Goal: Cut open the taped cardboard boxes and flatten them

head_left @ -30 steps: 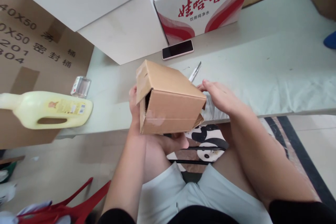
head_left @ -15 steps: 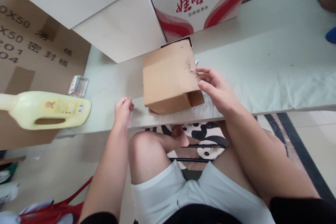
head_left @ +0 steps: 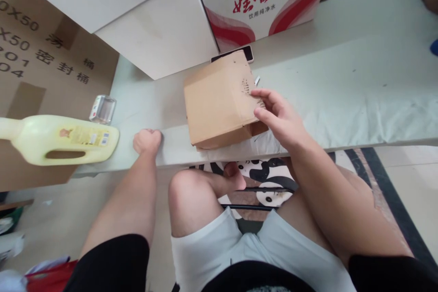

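The right hand (head_left: 282, 121) is touching the box (head_left: 215, 100), fingers apart; the left hand (head_left: 147, 141) is resting on the counter (head_left: 356, 105), fingers curled together.

"On my feed, what surrounds the box (head_left: 219, 102) on the table (head_left: 342, 100)?"

"I have the phone (head_left: 247, 53) at twelve o'clock, partly behind it, the carton (head_left: 262, 20) beyond at one, the bottle (head_left: 37, 139) at nine, well apart."
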The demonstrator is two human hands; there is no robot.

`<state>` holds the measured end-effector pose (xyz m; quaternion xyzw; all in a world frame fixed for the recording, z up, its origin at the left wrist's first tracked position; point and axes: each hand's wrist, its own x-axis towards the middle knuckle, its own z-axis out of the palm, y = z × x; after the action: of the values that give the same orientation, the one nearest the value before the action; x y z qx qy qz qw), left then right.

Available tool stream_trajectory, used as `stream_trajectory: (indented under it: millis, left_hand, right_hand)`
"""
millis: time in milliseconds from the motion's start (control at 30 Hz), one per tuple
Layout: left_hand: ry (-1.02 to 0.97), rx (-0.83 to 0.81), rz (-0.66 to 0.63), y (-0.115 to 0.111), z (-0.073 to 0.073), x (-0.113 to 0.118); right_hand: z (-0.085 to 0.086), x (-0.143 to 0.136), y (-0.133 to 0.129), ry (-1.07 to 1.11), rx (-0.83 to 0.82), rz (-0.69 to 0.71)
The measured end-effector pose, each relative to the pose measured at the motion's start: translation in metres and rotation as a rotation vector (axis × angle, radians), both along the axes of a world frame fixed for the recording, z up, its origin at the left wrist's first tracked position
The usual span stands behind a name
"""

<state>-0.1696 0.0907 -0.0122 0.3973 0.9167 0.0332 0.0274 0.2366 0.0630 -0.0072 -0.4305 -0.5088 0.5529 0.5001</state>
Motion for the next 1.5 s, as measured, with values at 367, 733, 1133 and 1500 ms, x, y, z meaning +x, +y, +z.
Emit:
stream_trajectory:
  millis: [367,733,1133,1500]
  left_hand:
    - [-0.055,0.03,-0.286,0.007,0.005,0.032]
    - [-0.87,0.501,-0.573,-0.073,-0.025,0.1]
    - [-1.349,0.487,-0.375,-0.068,-0.007,0.117]
    - [-1.447,0.856,-0.443,-0.061,0.019,0.149]
  right_hand:
    - [0.003,-0.001,-0.002,-0.076,0.047,-0.058]
    - [-0.001,0.002,-0.001,-0.22,0.135,0.11]
    - [0.005,-0.008,-0.006,-0.206,0.113,0.019]
    - [0.013,-0.002,-0.011,-0.103,-0.007,-0.057]
